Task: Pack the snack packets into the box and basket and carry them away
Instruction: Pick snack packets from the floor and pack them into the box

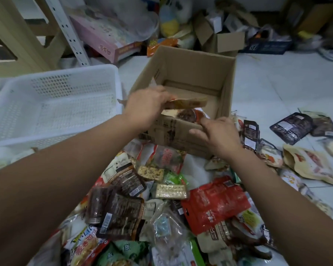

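Left hand [146, 110]: fingers pinch a tan packet [188, 102] above the box [227, 87], at its near wall.
Right hand [217, 135]: on that wall; grip unclear.
Risk: the packet could catch the rim and drop onto the floor packets [215, 206].

One cardboard box [190, 66], one white basket [56, 73], perhaps thirty-odd snack packets [215, 206].

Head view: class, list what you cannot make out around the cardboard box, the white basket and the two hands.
All in the head view:
- Tan packet: print motion-blurred, one end covered by the left hand.
- Cardboard box: near floor hidden by its own front wall.
- White basket: left end cut off by the frame edge.
- Right hand: fingertips at the box rim, grip unclear.
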